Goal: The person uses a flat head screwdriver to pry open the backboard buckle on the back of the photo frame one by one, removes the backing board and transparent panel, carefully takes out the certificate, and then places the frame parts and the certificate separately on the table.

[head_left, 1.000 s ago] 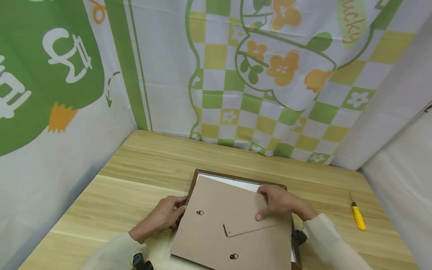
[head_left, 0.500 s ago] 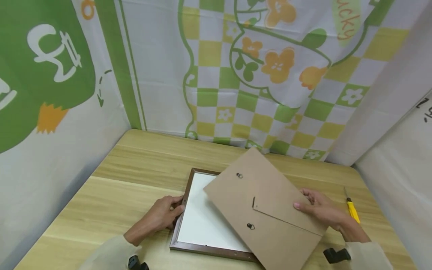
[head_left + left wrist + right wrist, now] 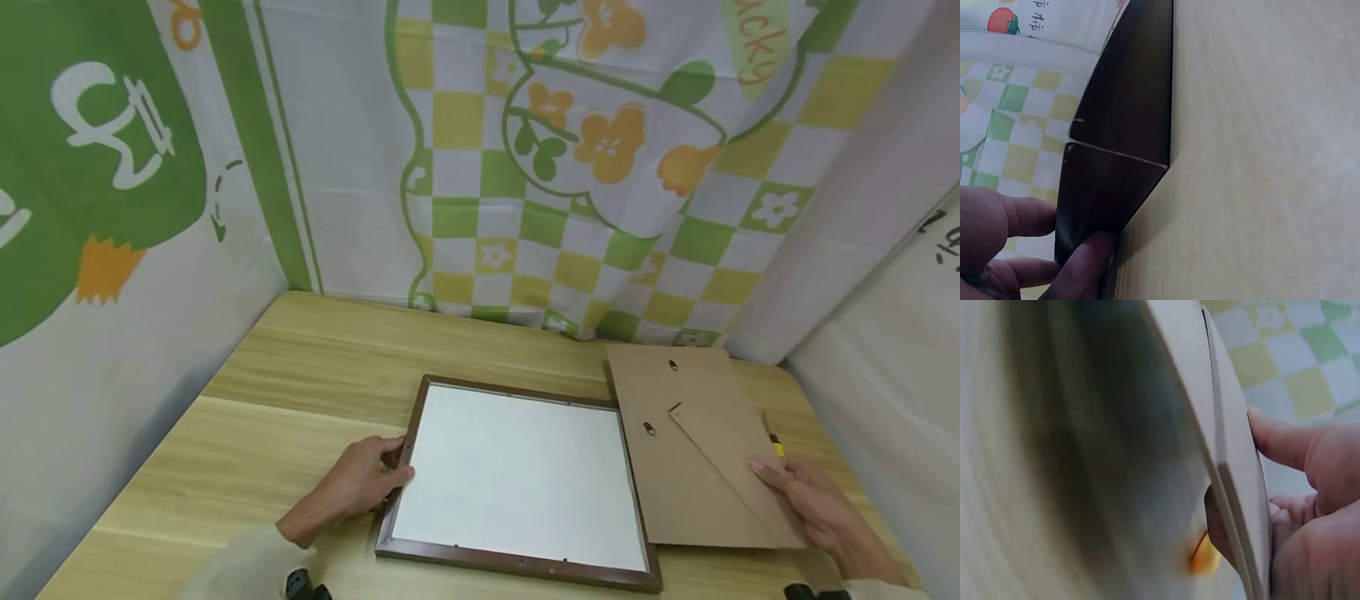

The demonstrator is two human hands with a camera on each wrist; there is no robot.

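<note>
A dark brown picture frame (image 3: 517, 565) lies face down on the table, with a white sheet (image 3: 517, 475) showing inside it. My left hand (image 3: 363, 475) grips its left side; in the left wrist view the thumb and fingers pinch the dark edge (image 3: 1094, 187) near a mitred corner. To the right, my right hand (image 3: 821, 508) holds the brown backing board (image 3: 697, 475) by its right edge, thumb on top and fingers beneath. Two small hanging rings and a cut stand flap show on the board. Its left edge overlaps the frame's right side in the head view.
A yellow screwdriver (image 3: 777, 448) lies on the wooden table (image 3: 315, 358) at the right, mostly covered by the board and right hand. Printed cloth curtains (image 3: 480, 208) stand behind the table and on both sides.
My right hand has lifted the backing board off the frame, turned it and carried it to the right, uncovering the white sheet. My left hand stays on the frame's left side.
</note>
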